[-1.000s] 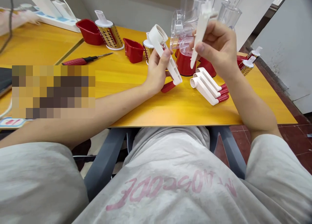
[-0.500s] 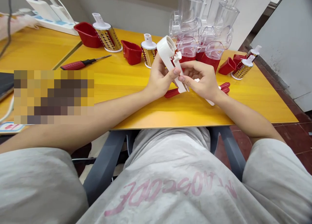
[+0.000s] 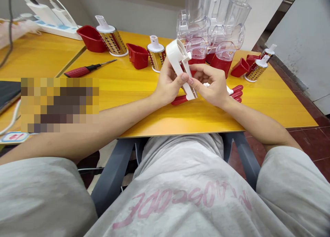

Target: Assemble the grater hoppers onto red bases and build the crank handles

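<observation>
My left hand (image 3: 171, 80) is closed round a white plastic arm (image 3: 176, 56) with a round collar at its top, held tilted above the table. My right hand (image 3: 212, 84) pinches a narrower white plastic strip (image 3: 187, 70) with a small knob at its upper end. The strip lies along the arm's right side, and both thumbs meet over the two pieces. Whether they are joined, I cannot tell. Below the hands lie white crank handles with red grips (image 3: 237, 93), partly hidden by my right hand. Another red grip (image 3: 179, 100) shows beneath the arm.
Clear grater housings (image 3: 198, 27) on red bases stand at the back. Perforated drums (image 3: 112, 41) and red pushers (image 3: 138, 55) sit left and right of them. A red-handled screwdriver (image 3: 85, 70) lies left. A power strip (image 3: 59, 27) is at the far left. The table (image 3: 180, 123) ends before my lap.
The narrow strip's knobbed end has come closer to the arm's collar, and the strip sits nearer the arm. Both hands keep their hold. The view has shifted slightly.
</observation>
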A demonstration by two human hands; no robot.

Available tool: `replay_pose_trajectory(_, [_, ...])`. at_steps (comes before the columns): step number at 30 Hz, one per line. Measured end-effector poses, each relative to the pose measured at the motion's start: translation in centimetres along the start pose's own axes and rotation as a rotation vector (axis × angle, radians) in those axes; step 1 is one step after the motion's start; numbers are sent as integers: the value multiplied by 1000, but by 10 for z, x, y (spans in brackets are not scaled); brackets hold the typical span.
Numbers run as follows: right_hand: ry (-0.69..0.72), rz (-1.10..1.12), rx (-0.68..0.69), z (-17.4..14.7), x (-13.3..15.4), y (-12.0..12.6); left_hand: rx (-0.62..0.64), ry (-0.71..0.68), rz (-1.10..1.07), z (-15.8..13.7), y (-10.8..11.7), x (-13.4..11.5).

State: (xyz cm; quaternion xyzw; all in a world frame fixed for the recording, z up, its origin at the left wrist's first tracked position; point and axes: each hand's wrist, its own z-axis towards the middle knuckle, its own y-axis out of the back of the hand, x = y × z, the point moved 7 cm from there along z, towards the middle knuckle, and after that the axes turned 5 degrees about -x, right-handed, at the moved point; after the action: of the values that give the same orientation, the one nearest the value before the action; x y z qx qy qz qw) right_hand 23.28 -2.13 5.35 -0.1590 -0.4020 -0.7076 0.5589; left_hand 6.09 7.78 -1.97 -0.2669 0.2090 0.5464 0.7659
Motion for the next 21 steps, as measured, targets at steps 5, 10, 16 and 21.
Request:
replay_pose_trajectory(5, [-6,34,3,1,-2,0,-10,27,5,0,0,3])
replay_pose_trajectory(10, [-21,25,7,0,-1,0,6,12,-15,-1,-1,1])
replay_pose_trajectory(16, [-36,8,24,0,1,2,28,37,16,-2,-3,-4])
replay_pose_trajectory(21, [-42,-25,8,-1,-2,4,65,100,63,-7,-6,-20])
